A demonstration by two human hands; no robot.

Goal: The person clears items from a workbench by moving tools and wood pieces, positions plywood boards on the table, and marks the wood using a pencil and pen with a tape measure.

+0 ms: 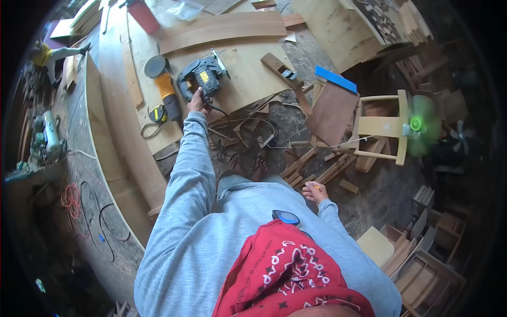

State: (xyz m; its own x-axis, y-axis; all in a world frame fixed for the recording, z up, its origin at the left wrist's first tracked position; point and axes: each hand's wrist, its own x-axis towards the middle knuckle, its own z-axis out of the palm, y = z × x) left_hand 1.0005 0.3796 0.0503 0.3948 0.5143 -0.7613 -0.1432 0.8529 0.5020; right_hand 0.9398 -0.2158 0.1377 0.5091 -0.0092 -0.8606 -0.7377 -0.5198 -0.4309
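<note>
My left hand [197, 102] reaches out over the workbench, its fingers closed at the rear end of a dark jigsaw [207, 74] that lies on the board. Just left of the jigsaw is an orange and black angle grinder [166, 87] with a round disc. A yellow and black tape measure [157, 113] sits below the grinder. Down by my right side, my right hand [315, 192] is pinched around a small orange stick that looks like a pencil [317, 187].
A wooden hand plane [279, 67] rests at the bench's right edge. A green fan [417, 123] spins beside a wooden stool [381, 127]. Wood offcuts [330, 168] litter the floor near my feet. Long planks [113, 105] run along the left. Another person [50, 54] is far left.
</note>
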